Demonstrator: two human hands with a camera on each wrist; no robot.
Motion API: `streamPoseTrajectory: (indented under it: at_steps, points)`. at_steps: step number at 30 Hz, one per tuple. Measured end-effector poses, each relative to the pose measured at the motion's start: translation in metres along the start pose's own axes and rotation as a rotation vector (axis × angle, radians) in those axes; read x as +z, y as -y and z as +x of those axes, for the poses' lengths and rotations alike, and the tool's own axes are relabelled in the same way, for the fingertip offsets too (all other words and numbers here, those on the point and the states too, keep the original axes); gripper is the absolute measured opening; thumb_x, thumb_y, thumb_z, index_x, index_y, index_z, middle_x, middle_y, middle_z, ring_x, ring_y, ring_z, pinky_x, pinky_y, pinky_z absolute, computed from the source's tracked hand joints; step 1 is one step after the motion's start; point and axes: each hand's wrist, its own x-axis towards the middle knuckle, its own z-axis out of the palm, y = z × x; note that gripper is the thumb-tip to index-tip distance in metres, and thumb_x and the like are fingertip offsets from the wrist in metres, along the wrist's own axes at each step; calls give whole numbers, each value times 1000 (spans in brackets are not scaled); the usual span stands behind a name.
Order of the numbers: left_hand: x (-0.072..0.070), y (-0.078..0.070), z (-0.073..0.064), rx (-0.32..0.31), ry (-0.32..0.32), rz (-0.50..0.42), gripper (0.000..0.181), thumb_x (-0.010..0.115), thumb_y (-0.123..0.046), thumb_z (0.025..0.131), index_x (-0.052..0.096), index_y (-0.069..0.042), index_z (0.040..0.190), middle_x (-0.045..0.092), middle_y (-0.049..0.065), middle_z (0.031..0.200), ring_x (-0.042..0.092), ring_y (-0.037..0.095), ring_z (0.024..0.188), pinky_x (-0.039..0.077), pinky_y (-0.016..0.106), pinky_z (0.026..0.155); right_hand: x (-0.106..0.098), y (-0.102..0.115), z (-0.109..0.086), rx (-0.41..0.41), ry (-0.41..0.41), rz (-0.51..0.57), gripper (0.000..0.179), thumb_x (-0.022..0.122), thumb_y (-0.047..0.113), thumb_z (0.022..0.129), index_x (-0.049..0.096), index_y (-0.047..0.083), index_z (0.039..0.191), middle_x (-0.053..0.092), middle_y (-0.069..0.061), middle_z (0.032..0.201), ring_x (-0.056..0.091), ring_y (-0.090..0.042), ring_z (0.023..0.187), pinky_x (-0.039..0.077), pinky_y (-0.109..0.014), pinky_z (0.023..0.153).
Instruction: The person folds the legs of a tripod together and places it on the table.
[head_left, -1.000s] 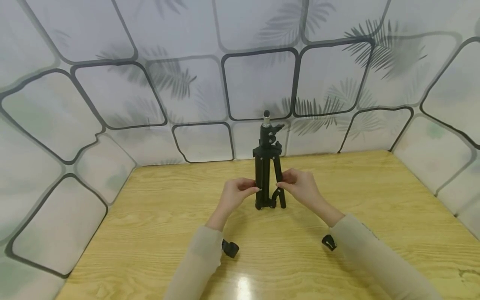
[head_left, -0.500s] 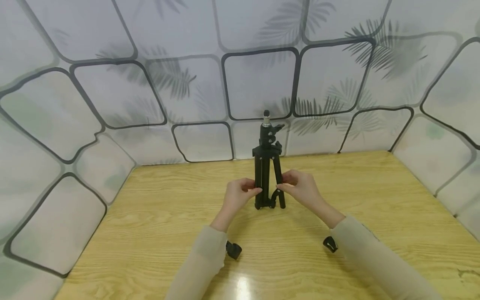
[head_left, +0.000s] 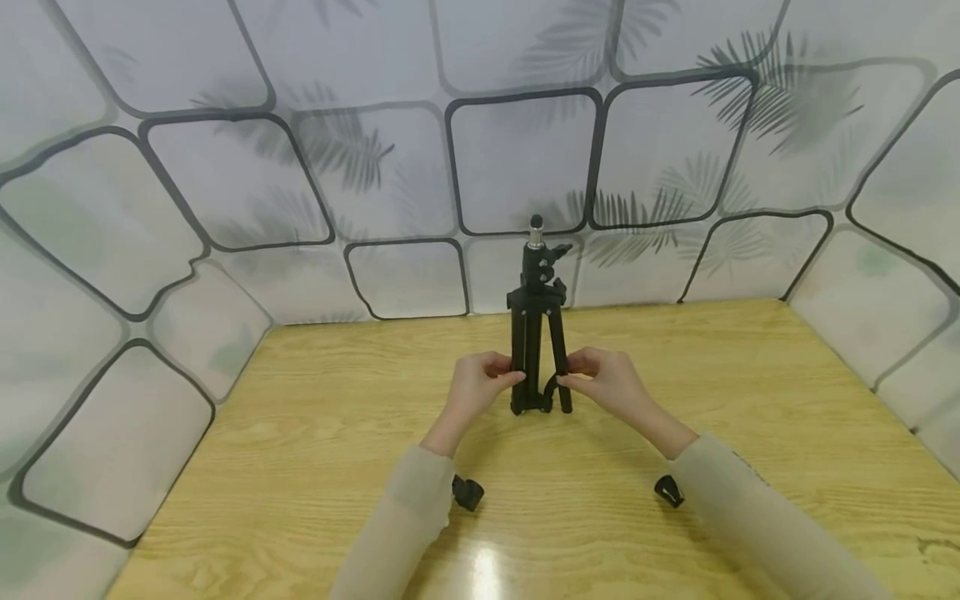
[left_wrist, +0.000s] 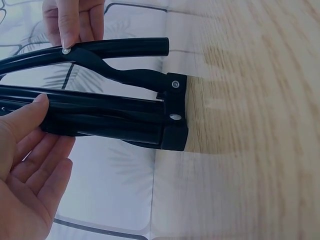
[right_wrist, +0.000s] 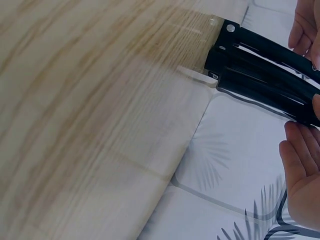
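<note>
A black tripod stand (head_left: pixel 533 333) stands upright on the wooden table, its legs mostly folded and a silver tip with a black cap on top. On the left, my left hand (head_left: pixel 474 387) pinches a leg between thumb and fingers. Opposite it, my right hand (head_left: pixel 609 379) pinches the right leg, which slants a little outward from the centre. In the left wrist view, a curved brace (left_wrist: pixel 115 74) links that leg to the bottom bracket (left_wrist: pixel 175 117). The right wrist view shows the bracket low by the tabletop, with my right fingers (right_wrist: pixel 302 145) along the leg.
On the table (head_left: pixel 337 467), a small black part (head_left: pixel 468 493) lies beside the left sleeve. Another black clip-like piece (head_left: pixel 669 491) is next to the right sleeve. Patterned fabric walls (head_left: pixel 405 279) enclose the table at the back and sides.
My right hand has slid slightly down the right leg. My left hand stays on its leg, its thumb a little further across. The head view has shifted slightly.
</note>
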Motion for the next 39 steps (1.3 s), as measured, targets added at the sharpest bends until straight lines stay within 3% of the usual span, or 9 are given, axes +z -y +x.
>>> streamPoseTrajectory:
  at_steps: [39]
  points:
    - [-2, -5, 2, -55, 34, -30, 25, 68, -21, 79, 67, -3, 96, 64, 7, 89, 60, 16, 78, 49, 25, 64, 8, 1, 5, -15, -28, -17, 19, 71, 19, 76, 66, 5, 88, 67, -8, 85, 63, -24, 80, 49, -41, 71]
